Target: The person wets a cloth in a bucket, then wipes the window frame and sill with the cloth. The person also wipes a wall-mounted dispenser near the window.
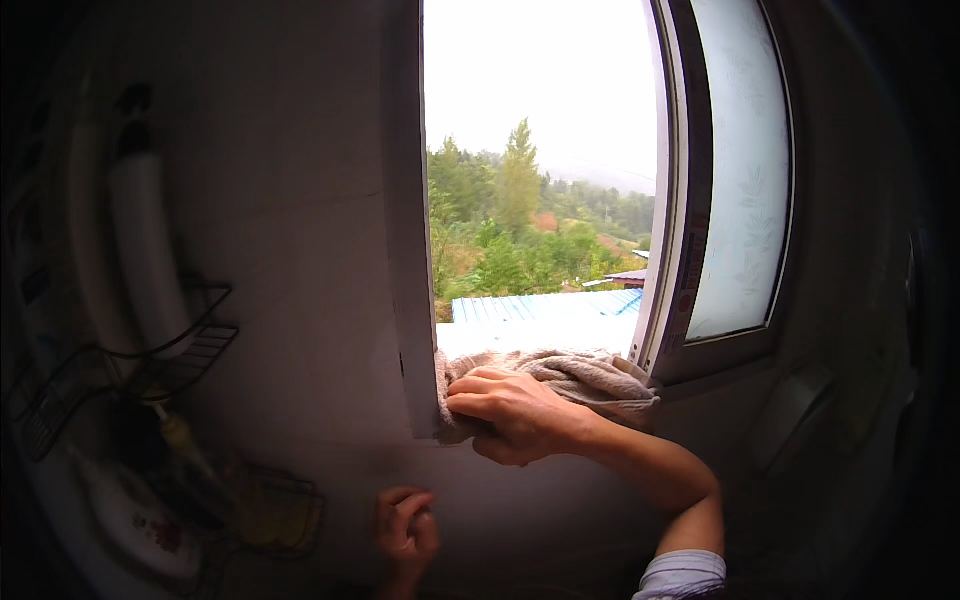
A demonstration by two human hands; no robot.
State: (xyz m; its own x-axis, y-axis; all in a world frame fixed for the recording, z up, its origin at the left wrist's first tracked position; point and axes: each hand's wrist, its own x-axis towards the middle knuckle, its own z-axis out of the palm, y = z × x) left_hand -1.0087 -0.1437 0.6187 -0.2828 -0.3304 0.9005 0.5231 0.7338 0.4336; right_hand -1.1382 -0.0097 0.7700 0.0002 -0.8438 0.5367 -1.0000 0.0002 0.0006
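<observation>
My right hand presses a bunched beige towel into the lower left corner of a window opening. Its fingers are curled over the cloth, and the thumb is tucked underneath. The rest of the towel lies in folds along the sill, as far as the right side of the frame. Lower down, in shadow before the pale wall, my left hand is raised with its fingers curled in and nothing visible in them. It stands apart from the towel and the sill.
A frosted window pane stands to the right of the opening. On the left are a dark wire rack with a tall white cylindrical object, and a lower wire basket. Outside are a blue metal roof and trees.
</observation>
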